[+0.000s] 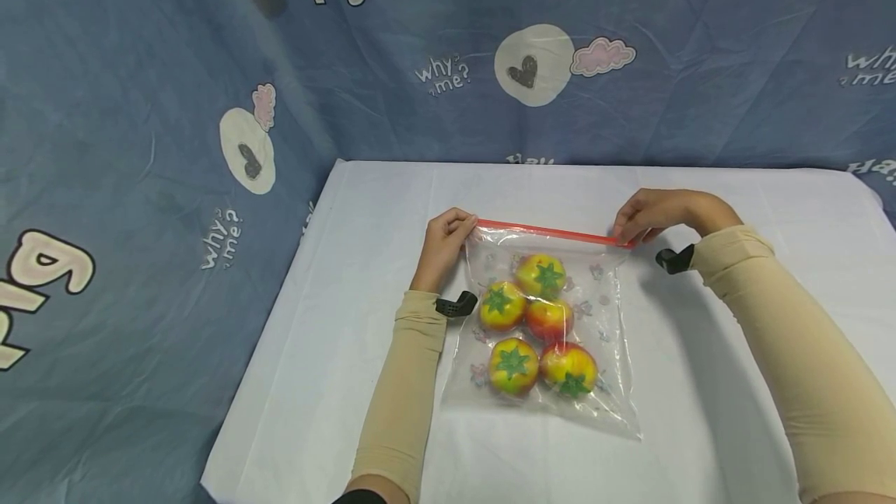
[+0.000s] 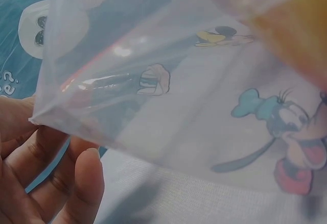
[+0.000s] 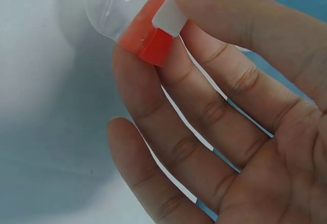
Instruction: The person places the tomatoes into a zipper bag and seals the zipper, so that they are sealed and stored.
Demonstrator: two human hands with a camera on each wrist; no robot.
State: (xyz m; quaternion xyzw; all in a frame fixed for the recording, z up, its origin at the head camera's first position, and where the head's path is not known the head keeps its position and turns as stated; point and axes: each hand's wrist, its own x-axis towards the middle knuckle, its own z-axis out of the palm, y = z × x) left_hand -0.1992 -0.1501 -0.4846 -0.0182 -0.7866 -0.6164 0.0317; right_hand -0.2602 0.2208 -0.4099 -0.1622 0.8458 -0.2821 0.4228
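A clear zip bag (image 1: pixel 607 317) with small printed figures and a red zip strip (image 1: pixel 546 231) lies over the white table. Inside it are several round yellow-and-red fruits (image 1: pixel 502 306) with green star-shaped leafy tops. At the top left corner, my left hand (image 1: pixel 442 246) pinches the bag's edge between thumb and finger. My right hand (image 1: pixel 665 212) is at the opposite end of the strip. There, in the right wrist view, thumb and fingers grip the white slider (image 3: pixel 170 16) at the red end. Printed cartoon characters (image 2: pixel 296 132) show on the plastic in the left wrist view.
White cloth covers the table (image 1: pixel 336 317). Behind it and along the left hangs a blue printed curtain (image 1: pixel 420 6). Black wrist-worn devices (image 1: pixel 456 304) stick out at both cuffs, the left one overlapping the bag's edge.
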